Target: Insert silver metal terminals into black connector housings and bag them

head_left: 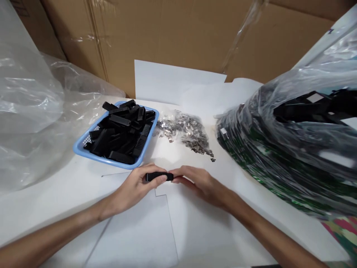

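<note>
Between my two hands is a narrow black plastic piece [152, 176], held level above the white table. My left hand [136, 188] is closed on it, thumb along the near side and fingers behind. At the piece's right end, my right hand [199, 182] pinches with thumb and forefinger; whether a small part also sits between those fingertips is hidden. Just beyond my left hand stands a blue plastic basket [79, 153] heaped with similar black pieces [119, 120]. Small shiny metal clips [195, 143] spill from a clear bag behind my hands.
A large clear plastic bag [251, 149] full of dark and green strip-like parts bulges on the right. Crumpled clear plastic sheeting [33, 96] rises on the left. Cardboard [173, 33] walls the back, with white paper [178, 80] against it. White sheets [134, 234] cover the near table.
</note>
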A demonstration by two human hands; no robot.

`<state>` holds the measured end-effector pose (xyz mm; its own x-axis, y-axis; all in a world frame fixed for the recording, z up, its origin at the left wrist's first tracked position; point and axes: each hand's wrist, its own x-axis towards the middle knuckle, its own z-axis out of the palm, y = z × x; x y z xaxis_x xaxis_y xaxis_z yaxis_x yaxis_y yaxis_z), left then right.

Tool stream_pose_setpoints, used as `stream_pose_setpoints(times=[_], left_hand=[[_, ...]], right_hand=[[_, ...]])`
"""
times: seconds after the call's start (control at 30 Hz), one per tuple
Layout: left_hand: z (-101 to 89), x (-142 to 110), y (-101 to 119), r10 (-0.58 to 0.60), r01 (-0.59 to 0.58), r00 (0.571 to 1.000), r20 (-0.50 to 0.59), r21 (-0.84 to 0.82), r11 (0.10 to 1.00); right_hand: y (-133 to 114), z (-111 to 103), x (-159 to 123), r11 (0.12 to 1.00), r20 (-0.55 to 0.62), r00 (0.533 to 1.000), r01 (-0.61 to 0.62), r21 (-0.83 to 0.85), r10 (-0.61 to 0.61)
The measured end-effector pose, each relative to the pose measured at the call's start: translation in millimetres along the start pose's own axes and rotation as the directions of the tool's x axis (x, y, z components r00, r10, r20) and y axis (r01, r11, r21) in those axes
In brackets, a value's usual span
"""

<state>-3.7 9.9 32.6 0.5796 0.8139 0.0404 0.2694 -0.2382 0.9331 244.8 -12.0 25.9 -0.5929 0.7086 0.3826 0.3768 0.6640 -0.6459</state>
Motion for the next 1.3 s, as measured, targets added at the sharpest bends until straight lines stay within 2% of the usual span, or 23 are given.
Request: stream_pose_setpoints(times=[0.07, 0.1, 0.17, 0.23, 0.3, 0.37, 0.5, 0.6, 0.7, 0.83, 0.93, 1.03, 1.13, 1.23, 1.3], left_hand=[[0.9, 0.5, -4.4, -0.013, 0.013, 1.000, -0.007, -0.029, 1.000], [1.8, 0.7, -6.5, -0.019, 0.018, 1.000, -0.021, -0.047, 0.999], [3.6, 0.4, -9.2, -0.026, 0.022, 0.999, -0.048, -0.076, 0.997], [4.5, -0.4, -9.2, -0.034, 0.030, 0.999, -0.037, -0.095, 0.995], [4.9, -1.7, -7.6, -0.036, 0.034, 0.999, -0.015, -0.107, 0.994], [5.7, -3.4, -6.7, -0.036, 0.033, 0.999, -0.024, -0.116, 0.993], [10.2, -6.0, -10.5, -0.092, 0.085, 0.996, -0.018, -0.253, 0.964], [13.6, -6.4, -12.8, -0.130, 0.121, 0.992, -0.003, -0.340, 0.932], [13.8, -4.9, -9.9, -0.110, 0.102, 0.994, -0.016, -0.264, 0.959], [11.4, -2.6, -6.2, -0.034, 0.032, 0.999, -0.012, -0.159, 0.987], [11.3, -2.3, -7.7, -0.024, 0.025, 1.000, 0.009, -0.134, 0.991], [13.1, -2.6, -9.5, 0.025, -0.025, 1.000, -0.003, -0.057, 0.998], [15.8, -2.1, -9.5, 0.097, -0.089, 0.993, -0.074, 0.095, 0.991], [17.6, -0.2, -9.7, 0.201, -0.154, 0.963, -0.177, 0.251, 0.956], [18.1, 1.1, -11.2, 0.275, -0.201, 0.941, -0.197, 0.329, 0.923]], right_hand=[[11.4, -10.7, 10.5, 0.995, 0.042, 0.997, -0.074, 0.063, 0.072], [18.7, -13.8, 15.9, 0.993, 0.025, 0.994, -0.106, 0.043, 0.105], [35.2, -14.1, 25.8, 0.979, -0.062, 0.984, -0.174, -0.104, 0.168], [50.2, -7.7, 33.1, 0.929, -0.116, 0.971, -0.236, -0.287, 0.211], [59.4, 1.7, 36.3, 0.875, -0.123, 0.970, -0.243, -0.420, 0.210], [60.6, 10.3, 35.1, 0.849, -0.136, 0.975, -0.219, -0.481, 0.174], [46.4, 19.0, 23.5, 0.882, -0.188, 0.972, -0.212, -0.422, 0.143], [37.0, 20.7, 15.6, 0.916, -0.228, 0.954, -0.259, -0.306, 0.193], [35.7, 22.6, 13.0, 0.927, -0.266, 0.937, -0.290, -0.239, 0.224], [38.3, 25.4, 15.5, 0.923, -0.264, 0.949, -0.247, -0.293, 0.170], [40.8, 27.1, 19.8, 0.914, -0.333, 0.922, -0.296, -0.278, 0.197], [45.9, 29.8, 24.5, 0.857, -0.373, 0.902, -0.360, -0.368, 0.219], [51.3, 31.1, 27.4, 0.797, -0.396, 0.883, -0.421, -0.432, 0.251], [50.9, 24.9, 24.8, 0.773, -0.441, 0.845, -0.488, -0.405, 0.302], [45.4, 16.8, 19.2, 0.771, -0.453, 0.827, -0.516, -0.374, 0.334]])
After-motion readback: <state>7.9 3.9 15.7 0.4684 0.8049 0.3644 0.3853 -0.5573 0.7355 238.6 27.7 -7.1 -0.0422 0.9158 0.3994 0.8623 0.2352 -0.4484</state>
